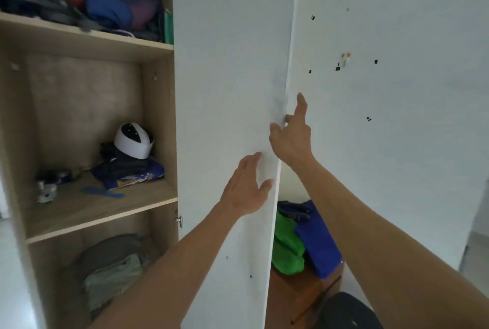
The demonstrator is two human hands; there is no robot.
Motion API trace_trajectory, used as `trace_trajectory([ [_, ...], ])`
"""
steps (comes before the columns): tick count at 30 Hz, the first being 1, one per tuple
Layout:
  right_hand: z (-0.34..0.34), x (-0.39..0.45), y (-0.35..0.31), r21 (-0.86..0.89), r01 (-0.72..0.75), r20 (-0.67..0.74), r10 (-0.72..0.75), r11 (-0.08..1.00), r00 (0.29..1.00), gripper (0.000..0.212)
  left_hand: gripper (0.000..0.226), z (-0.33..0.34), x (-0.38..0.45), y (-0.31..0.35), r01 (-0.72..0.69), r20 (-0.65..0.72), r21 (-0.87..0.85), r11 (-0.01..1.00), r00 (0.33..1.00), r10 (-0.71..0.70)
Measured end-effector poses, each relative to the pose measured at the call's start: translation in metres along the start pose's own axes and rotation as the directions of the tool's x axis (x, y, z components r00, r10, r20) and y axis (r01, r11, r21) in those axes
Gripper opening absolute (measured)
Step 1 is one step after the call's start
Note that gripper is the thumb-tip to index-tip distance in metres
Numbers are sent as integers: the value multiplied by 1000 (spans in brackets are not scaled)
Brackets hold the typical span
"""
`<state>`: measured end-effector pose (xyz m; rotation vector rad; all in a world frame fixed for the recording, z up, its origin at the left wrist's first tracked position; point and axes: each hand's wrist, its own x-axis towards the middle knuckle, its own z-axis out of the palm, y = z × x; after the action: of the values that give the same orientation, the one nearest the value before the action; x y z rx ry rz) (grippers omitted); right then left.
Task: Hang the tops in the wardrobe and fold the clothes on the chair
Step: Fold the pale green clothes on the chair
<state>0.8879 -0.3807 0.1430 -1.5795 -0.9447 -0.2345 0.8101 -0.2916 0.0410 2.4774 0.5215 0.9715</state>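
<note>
Right hand (pixel 291 138) is reaching to the free vertical edge of the tall white wardrobe door (pixel 227 117); its index finger is extending upward, while its thumb and other fingers are curling round that edge, so it is judged to be gripping the door. Left hand (pixel 246 185) is lying flat against the door's front face, just below and to the left of the right hand, fingers straight and spread, pressing and holding nothing.

The door's long axis is running vertically, and its free edge is lying directly under the right hand, which is the nearer hand to it; the coming move, judged from this pose, is a swing of the door about its hinged side to the left.

To the left of the door, the light-wood open wardrobe compartment (pixel 87 127) is showing three shelves of bundled clothes, a white-and-black rounded helmet-like object (pixel 133 143) sitting on dark folded fabric on the middle shelf.

To the right of the door's lower edge, the crumpled green garment (pixel 287 249) and the flat blue garment (pixel 317 244) are lying side by side, touching, on a brown wooden chair (pixel 299 291). These clothes are well below both hands and are not yet folded. No hanging rail or hangers are visible from this angle.
</note>
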Motion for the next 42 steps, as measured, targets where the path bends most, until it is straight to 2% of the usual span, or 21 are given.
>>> trace_trajectory([
  [2,5,3,1,28,-49,3,49,998,999,70,75,1,1,5,-10,21,25,1000,1000,9],
  [5,12,-1,-3,42,-37,-41,39,998,998,56,80,-4,-3,7,13,10,29,999,1000,-13],
  [12,34,-41,-36,160,139,-40,-134,977,990,33,99,-43,-48,-14,60,-128,22,998,990,-56],
  [19,106,-87,-97,180,385,25,-395,905,918,41,88,-126,-113,-58,108,-190,71,992,977,-93],
  [26,182,-114,-148,161,425,133,-446,891,885,53,75,-196,-160,-100,230,-252,110,967,948,-197],
  [29,213,-121,-158,118,453,182,-468,883,865,52,77,-217,-168,-121,271,-302,111,956,926,-227],
  [32,234,-119,-161,85,509,224,-514,857,828,52,86,-231,-171,-141,268,-325,131,954,921,-214],
  [34,255,-113,-164,55,552,256,-546,832,798,53,91,-240,-169,-159,228,-387,232,946,914,-125],
  [37,285,-99,-163,-8,591,289,-564,807,774,56,106,-253,-161,-185,205,-466,464,862,884,41],
  [40,317,-77,-159,-15,616,323,-579,788,749,61,120,-268,-150,-208,236,-440,696,678,887,143],
  [42,338,-59,-154,-10,611,369,-565,791,738,62,125,-282,-140,-224,289,-428,781,553,894,137],
])
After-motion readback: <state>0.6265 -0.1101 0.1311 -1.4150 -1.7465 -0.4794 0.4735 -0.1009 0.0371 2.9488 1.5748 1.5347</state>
